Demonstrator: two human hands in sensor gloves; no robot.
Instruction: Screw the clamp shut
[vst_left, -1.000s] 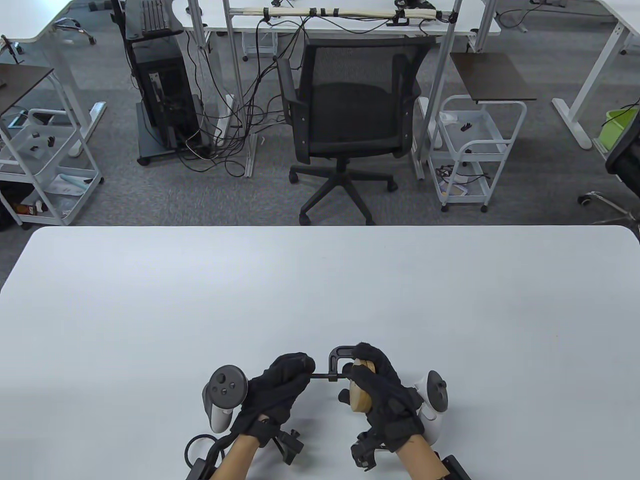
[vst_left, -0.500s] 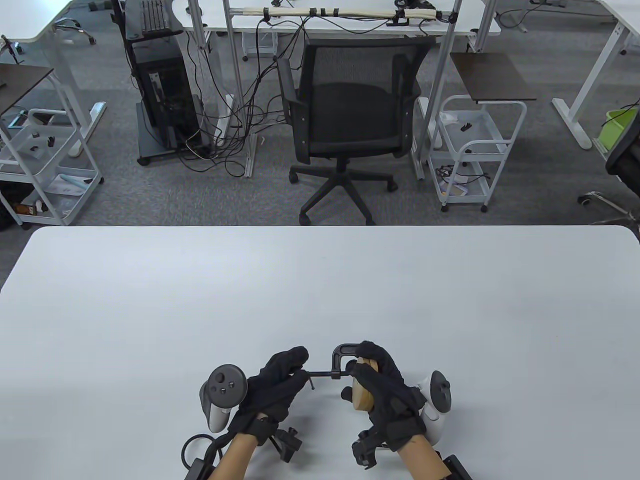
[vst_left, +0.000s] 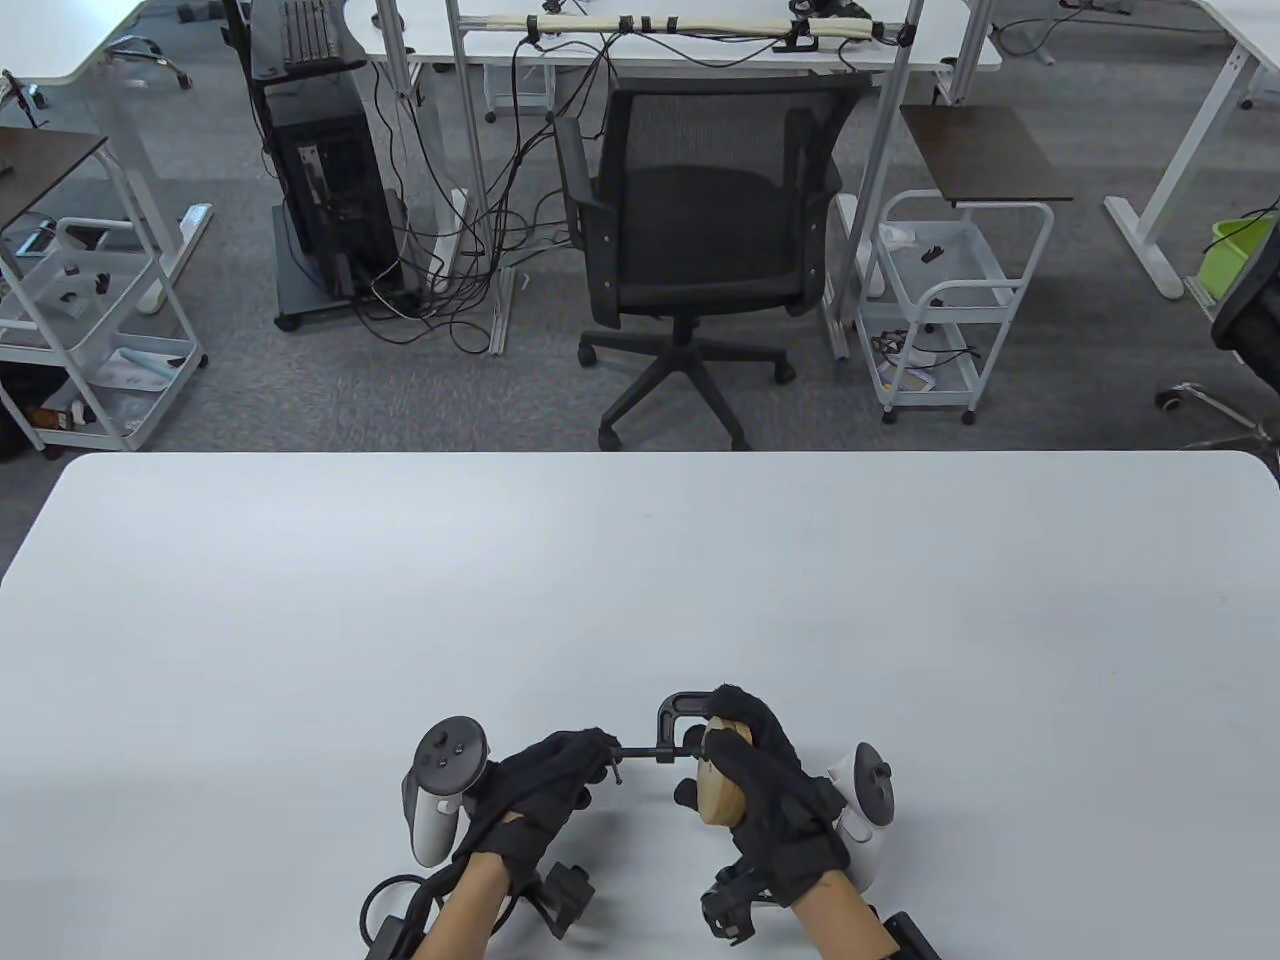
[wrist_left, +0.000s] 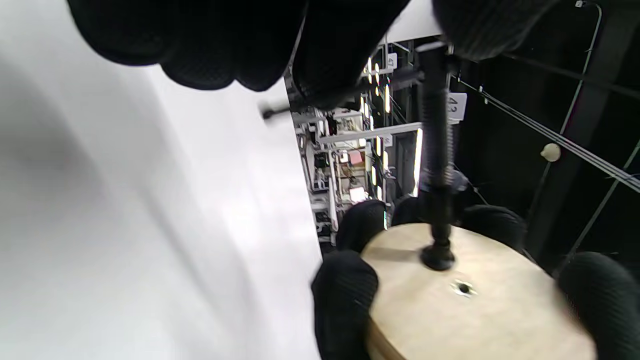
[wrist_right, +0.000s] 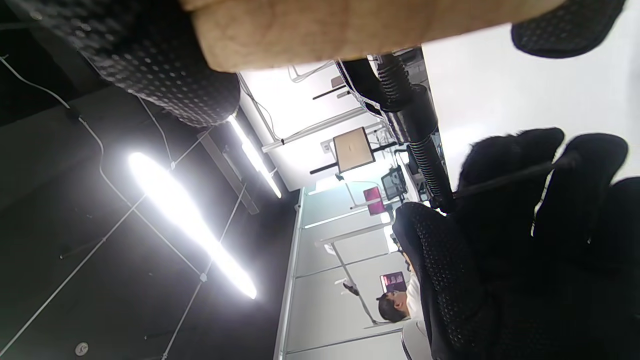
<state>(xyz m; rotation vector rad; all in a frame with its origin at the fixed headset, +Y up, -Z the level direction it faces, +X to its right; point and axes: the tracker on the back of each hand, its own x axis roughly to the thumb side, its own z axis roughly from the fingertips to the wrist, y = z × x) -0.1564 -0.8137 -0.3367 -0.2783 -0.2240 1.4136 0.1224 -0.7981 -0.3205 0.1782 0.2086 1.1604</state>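
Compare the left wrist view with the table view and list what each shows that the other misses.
Only the left wrist view shows the screw's pad meeting the wooden disc's flat face beside a small hole.

Only the table view shows the clamp's C-frame, the white table, both trackers and the office chair.

Both show the left hand at the screw's handle bar, the threaded screw and the right hand gripping the disc.
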